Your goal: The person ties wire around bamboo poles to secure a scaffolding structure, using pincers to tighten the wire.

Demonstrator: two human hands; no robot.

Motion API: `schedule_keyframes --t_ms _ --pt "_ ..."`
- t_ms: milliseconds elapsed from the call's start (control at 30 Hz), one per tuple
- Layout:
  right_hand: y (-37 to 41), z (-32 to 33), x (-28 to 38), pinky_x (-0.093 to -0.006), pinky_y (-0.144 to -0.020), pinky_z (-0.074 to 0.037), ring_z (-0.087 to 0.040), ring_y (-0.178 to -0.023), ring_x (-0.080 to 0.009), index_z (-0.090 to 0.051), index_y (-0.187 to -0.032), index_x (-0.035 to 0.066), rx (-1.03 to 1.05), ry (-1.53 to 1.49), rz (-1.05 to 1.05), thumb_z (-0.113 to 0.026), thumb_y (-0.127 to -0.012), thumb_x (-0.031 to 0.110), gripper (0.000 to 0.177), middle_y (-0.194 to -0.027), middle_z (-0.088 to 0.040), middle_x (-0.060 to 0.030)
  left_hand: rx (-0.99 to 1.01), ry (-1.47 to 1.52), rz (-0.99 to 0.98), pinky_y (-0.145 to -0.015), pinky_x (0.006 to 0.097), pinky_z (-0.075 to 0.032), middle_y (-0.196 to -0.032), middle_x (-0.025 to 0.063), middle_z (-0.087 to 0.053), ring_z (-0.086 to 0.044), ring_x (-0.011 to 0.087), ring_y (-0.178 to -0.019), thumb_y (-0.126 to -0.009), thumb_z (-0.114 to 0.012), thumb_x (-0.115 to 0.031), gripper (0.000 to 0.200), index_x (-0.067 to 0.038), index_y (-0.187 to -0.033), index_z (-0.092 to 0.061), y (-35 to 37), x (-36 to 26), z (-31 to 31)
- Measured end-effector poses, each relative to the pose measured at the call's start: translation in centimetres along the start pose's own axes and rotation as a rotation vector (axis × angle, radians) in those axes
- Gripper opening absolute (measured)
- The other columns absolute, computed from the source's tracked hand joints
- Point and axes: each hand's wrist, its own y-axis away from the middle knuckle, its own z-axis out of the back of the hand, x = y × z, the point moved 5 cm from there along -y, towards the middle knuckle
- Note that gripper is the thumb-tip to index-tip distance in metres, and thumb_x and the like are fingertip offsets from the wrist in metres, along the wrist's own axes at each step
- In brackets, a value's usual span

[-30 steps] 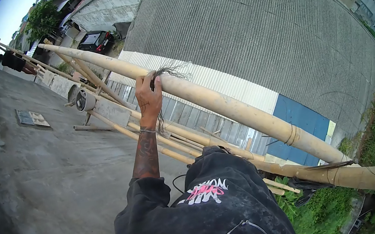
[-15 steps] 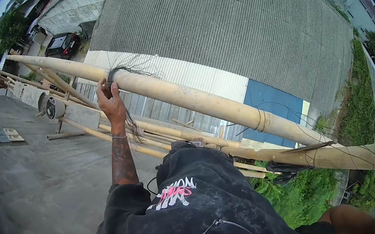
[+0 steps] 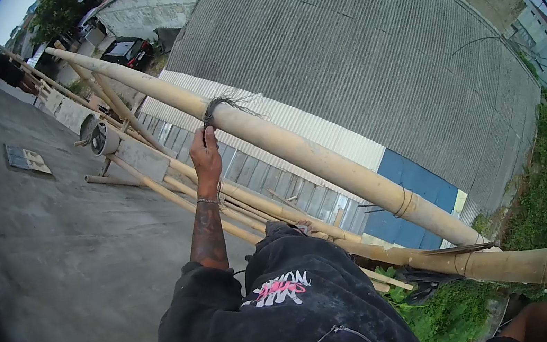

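The left hand (image 3: 205,154) of the person was raised in front of the body, and its fingers were closed upon a bundle of dark strands (image 3: 211,115). The thumb and the fingertips pinched this bundle just at the lower side of a thick bamboo pole (image 3: 298,150). The bundle lay curved over the pole, with its loose thin ends spread out above, while a few other strands hung down near the wrist, beside a bracelet (image 3: 208,201). The two hands were apart: the right hand was out of the view, and whether it held something could not be told. Only a bare part of the right arm (image 3: 538,321) appeared at the lower right edge.

The thick pole ran slanting from the upper left to the lower right, where it met another bamboo pole (image 3: 510,265). Thin wire (image 3: 404,201) was wound around it near this lower end. Below the left hand there were several thinner bamboo poles (image 3: 257,201). To the left of the hand, a bucket (image 3: 103,140) stood near a grey wall (image 3: 91,266). Farther along the wall was another person (image 3: 8,71) in dark clothes. Beyond the thick pole lay a large corrugated roof (image 3: 355,54).
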Motion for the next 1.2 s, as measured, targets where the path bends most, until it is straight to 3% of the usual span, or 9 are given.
schedule_keyframes --t_ms 167,333,400,467,567,667,833,1033,1200 --pt "3.4 -21.8 -5.7 -0.025 -0.045 -0.032 -0.038 -0.046 -0.0101 -0.048 -0.117 0.009 0.006 0.376 0.257 -0.041 -0.099 0.029 0.028 -0.054 -0.042 -0.0016 -0.003 0.012 0.069 -0.056 0.0337 -0.04 -0.062 0.0086 -0.05 -0.048 0.0172 -0.058 -0.098 -0.046 -0.035 0.043 0.003 -0.082 -0.055 0.4 0.7 0.1" --pt "15.2 -42.5 -14.3 -0.0319 -0.042 -0.029 -0.033 -0.043 -0.0096 -0.04 -0.14 0.023 0.682 0.527 0.461 -0.042 -0.1 0.023 0.04 -0.052 -0.039 0.0008 -0.058 0.044 0.047 -0.057 0.0363 -0.041 -0.062 0.012 -0.052 -0.05 0.0221 -0.058 -0.098 -0.046 -0.036 0.043 0.003 -0.082 -0.057 1.1 2.3 0.0" --pt "21.3 -48.8 -15.4 -0.0326 -0.042 -0.039 -0.046 -0.045 -0.0152 -0.037 -0.143 0.014 0.853 0.389 0.557 -0.048 -0.086 0.007 0.059 -0.055 -0.048 -0.0032 -0.065 0.035 0.025 -0.058 0.0375 -0.041 -0.062 0.0135 -0.052 -0.05 0.0238 -0.057 -0.098 -0.046 -0.035 0.043 0.003 -0.081 -0.058 0.8 2.1 0.1" --pt "27.2 -53.6 -16.5 -0.0341 -0.049 -0.044 -0.054 -0.054 -0.0201 -0.028 -0.146 0.013 1.03 0.377 0.615 -0.06 -0.084 0.018 0.07 -0.065 -0.055 -0.0069 -0.058 0.041 0.017 -0.058 0.0385 -0.041 -0.061 0.015 -0.051 -0.049 0.025 -0.057 -0.098 -0.046 -0.035 0.043 0.002 -0.078 -0.057 0.7 1.4 0.2" --pt "32.1 -56.9 -14.2 -0.0348 -0.053 -0.048 -0.058 -0.062 -0.0232 -0.015 -0.15 0.016 1.2 0.319 0.668 -0.078 -0.071 0.034 0.102 -0.077 -0.058 -0.0102 -0.044 -0.001 0.069 -0.058 0.0378 -0.041 -0.06 0.0149 -0.05 -0.047 0.0234 -0.057 -0.098 -0.046 -0.035 0.044 0.002 -0.076 -0.056 0.6 2.0 0.4" --pt "33.7 -58.1 -10.3 -0.0345 -0.051 -0.047 -0.058 -0.066 -0.0228 -0.02 -0.149 0.017 1.177 0.177 0.74 -0.064 -0.078 0.017 0.084 -0.081 -0.057 -0.0108 -0.06 0.036 0.036 -0.051 0.0366 -0.034 -0.056 0.0123 -0.038 -0.034 0.0201 -0.053 -0.098 -0.047 -0.037 0.047 0.001 -0.07 -0.048 0.5 2.7 0.5" --pt "36.8 -60.5 -9.0 -0.0329 -0.052 -0.046 -0.057 -0.066 -0.0216 -0.033 -0.144 0.018 1.158 0.162 0.837 -0.065 -0.074 0.02 0.077 -0.078 -0.055 -0.0099 -0.06 0.025 0.032 -0.047 0.0375 -0.03 -0.054 0.0121 -0.028 -0.026 0.0194 -0.052 -0.097 -0.048 -0.037 0.049 0.001 -0.067 -0.044 0.1 2.7 0.6" --pt "41.2 -63.5 -14.3 -0.0407 -0.071 -0.051 -0.063 -0.088 -0.0307 -0.051 -0.129 0.015 1.368 -0.018 0.541 -0.06 -0.08 0.019 0.05 -0.101 -0.06 -0.0139 -0.127 0.004 -0.059 -0.047 0.0419 -0.031 -0.053 0.0192 -0.034 -0.036 0.0335 -0.046 -0.098 -0.041 -0.044 0.055 0.001 -0.067 -0.043 0.0 3.6 -0.6" --pt "43.2 -65.1 -14.2 -0.0422 -0.07 -0.049 -0.064 -0.082 -0.0307 -0.061 -0.11 0.014 1.423 -0.259 0.466 -0.053 -0.086 0.023 0.027 -0.091 -0.063 -0.0103 -0.251 0.029 -0.093 -0.047 0.0443 -0.031 -0.054 0.0192 -0.04 -0.044 0.0398 -0.048 -0.094 -0.029 -0.062 0.068 -0.001 -0.067 -0.042 -0.3 5.7 -2.8"
